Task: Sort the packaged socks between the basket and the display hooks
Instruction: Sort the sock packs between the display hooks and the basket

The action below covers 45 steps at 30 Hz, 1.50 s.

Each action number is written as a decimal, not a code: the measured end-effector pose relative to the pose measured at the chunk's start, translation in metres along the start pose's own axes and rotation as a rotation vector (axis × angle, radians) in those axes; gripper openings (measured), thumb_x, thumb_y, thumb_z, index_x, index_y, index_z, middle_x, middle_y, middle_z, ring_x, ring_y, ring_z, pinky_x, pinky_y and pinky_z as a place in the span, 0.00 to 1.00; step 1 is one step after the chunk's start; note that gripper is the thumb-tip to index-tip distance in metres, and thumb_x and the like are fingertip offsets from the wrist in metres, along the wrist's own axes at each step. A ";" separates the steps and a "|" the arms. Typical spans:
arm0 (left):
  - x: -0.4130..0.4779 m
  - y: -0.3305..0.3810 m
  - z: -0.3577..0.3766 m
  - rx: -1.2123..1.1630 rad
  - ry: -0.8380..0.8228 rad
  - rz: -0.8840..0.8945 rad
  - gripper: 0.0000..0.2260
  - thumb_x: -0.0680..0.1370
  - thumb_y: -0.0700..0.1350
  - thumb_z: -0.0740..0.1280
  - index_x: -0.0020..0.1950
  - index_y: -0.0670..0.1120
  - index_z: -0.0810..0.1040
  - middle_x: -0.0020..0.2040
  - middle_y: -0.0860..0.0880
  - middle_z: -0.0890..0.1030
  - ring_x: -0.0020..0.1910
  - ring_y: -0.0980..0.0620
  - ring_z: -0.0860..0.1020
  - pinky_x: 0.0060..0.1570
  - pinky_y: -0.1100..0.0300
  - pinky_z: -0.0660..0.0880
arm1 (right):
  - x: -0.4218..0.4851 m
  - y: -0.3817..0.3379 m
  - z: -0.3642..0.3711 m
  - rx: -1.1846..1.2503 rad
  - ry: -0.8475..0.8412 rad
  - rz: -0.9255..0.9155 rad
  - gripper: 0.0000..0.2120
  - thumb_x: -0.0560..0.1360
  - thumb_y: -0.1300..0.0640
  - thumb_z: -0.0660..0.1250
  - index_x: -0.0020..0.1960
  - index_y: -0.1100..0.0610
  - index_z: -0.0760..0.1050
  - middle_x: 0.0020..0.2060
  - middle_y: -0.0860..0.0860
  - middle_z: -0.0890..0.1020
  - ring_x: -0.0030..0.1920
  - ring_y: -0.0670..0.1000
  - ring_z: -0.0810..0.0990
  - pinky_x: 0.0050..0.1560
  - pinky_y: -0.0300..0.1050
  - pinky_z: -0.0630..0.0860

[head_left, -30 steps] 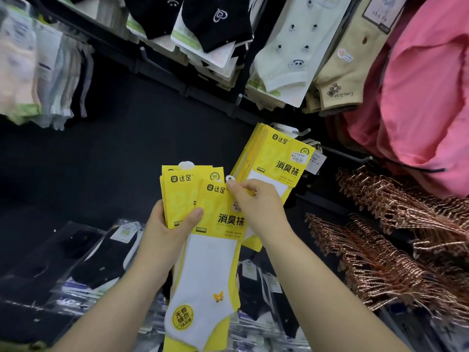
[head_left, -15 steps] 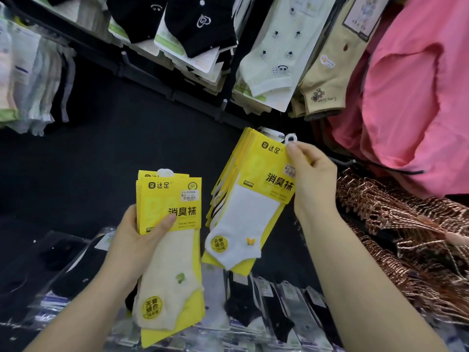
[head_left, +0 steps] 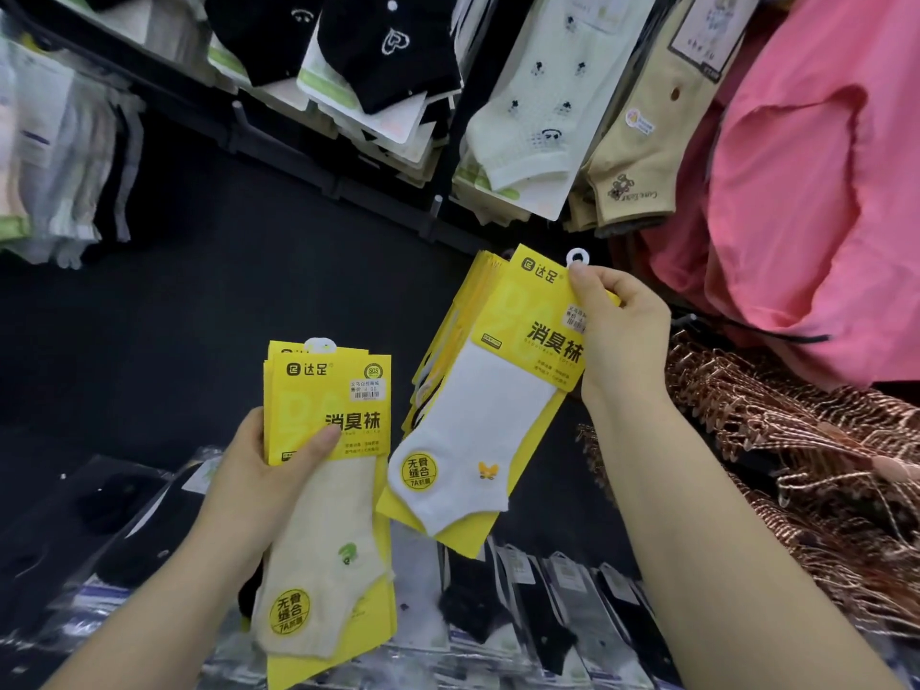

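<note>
Left hand (head_left: 259,470) grips a small stack of yellow-carded packs (head_left: 326,490), cream sock with green motif on front. Right hand (head_left: 622,336) pinches the top corner of a white-sock pack (head_left: 478,425), tilted, fronting the hanging yellow bunch (head_left: 448,331).

On cream-sock pack (head_left: 328,390) — 达足, 消臭袜, SGS; on white-sock pack (head_left: 517,316) — 达足, 消臭袜, 无骨缝合.
</note>
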<state>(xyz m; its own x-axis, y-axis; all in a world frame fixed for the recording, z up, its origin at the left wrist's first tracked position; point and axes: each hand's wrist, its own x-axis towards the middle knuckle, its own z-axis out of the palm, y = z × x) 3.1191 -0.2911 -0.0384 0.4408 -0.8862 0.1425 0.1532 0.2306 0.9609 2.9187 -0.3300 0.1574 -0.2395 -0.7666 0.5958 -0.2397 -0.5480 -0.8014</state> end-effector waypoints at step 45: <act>-0.011 0.006 0.009 -0.181 -0.213 -0.020 0.24 0.62 0.61 0.70 0.55 0.55 0.76 0.48 0.56 0.85 0.44 0.56 0.84 0.35 0.65 0.79 | -0.071 0.054 0.033 -0.117 -0.598 0.189 0.14 0.71 0.61 0.73 0.50 0.45 0.77 0.47 0.49 0.83 0.47 0.50 0.83 0.44 0.41 0.81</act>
<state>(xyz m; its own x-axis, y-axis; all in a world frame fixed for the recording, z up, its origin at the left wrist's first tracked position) 3.1072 -0.2834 -0.0325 0.2434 -0.9514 0.1888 0.3244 0.2633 0.9086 2.9544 -0.3158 0.0701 0.2706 -0.9195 0.2851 -0.3542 -0.3705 -0.8586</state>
